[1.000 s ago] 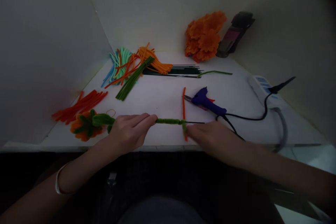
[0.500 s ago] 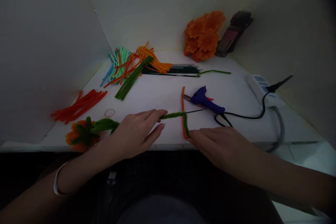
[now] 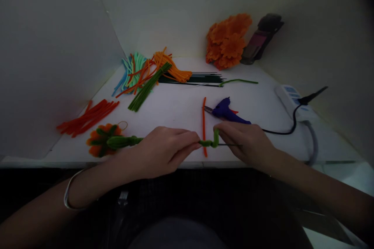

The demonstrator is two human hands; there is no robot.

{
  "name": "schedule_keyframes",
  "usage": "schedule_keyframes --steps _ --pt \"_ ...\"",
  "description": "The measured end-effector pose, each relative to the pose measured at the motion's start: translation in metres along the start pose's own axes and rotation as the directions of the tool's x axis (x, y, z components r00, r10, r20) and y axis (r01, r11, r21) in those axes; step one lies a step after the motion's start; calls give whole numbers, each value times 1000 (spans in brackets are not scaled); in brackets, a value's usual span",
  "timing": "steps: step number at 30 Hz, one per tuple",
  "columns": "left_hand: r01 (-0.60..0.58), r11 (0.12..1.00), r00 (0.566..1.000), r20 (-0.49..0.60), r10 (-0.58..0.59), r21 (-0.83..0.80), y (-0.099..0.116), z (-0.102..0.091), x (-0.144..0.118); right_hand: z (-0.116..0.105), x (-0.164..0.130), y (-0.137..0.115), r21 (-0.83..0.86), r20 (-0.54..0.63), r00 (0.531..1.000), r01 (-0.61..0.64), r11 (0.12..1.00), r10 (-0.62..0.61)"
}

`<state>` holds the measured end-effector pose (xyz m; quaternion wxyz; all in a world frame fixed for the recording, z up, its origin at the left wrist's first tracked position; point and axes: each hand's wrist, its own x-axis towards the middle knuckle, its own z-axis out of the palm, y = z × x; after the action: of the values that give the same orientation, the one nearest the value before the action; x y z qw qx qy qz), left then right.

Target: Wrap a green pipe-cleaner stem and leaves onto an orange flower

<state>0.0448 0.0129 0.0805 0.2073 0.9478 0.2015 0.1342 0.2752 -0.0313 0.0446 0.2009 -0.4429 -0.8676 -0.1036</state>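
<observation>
Wrapping of a green pipe cleaner [image 3: 210, 142] around a thin wire stem [image 3: 230, 145] is shown near the front edge of the white bench [image 3: 175, 105]. The stem is pinched by the left hand [image 3: 163, 151], its fingers closed around the already wrapped part, while the loose green end is gripped between the fingers of the right hand [image 3: 248, 144] and held bent upward. At the far left end of the stem, an orange flower head [image 3: 102, 144] rests on the bench.

As a judgement, the winding could loosen or leave bare wire if tension is lost at the right-hand pinch. The flower head could be dragged off the bench edge if the stem is twisted too hard. A blue glue gun [image 3: 226, 112] lies just behind the stem, and its black cord [image 3: 280, 131] could be snagged by the right wrist.

Beyond the stem, loose pipe cleaner bundles [image 3: 146, 74], a red bundle [image 3: 87, 118], finished orange flowers [image 3: 226, 41] and a power strip [image 3: 292, 97] are seen. The bench is enclosed by plain pale walls; lighting is dim.
</observation>
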Motion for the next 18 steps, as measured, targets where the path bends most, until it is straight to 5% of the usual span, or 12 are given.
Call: schedule_keyframes --steps 4,10,13,18 --pt "-11 1000 997 74 9 28 2 1 -1 3 17 8 152 -50 998 43 987 -36" --pt "-24 998 996 91 18 59 -1 3 0 -3 26 9 73 -114 991 84 994 -75" --pt "-47 997 996 76 43 60 -3 3 -1 -1 28 8 111 -45 998 55 992 -50" --pt "-61 995 993 -99 68 80 -5 5 -5 17 27 -6 415 140 990 -38 909 -23"
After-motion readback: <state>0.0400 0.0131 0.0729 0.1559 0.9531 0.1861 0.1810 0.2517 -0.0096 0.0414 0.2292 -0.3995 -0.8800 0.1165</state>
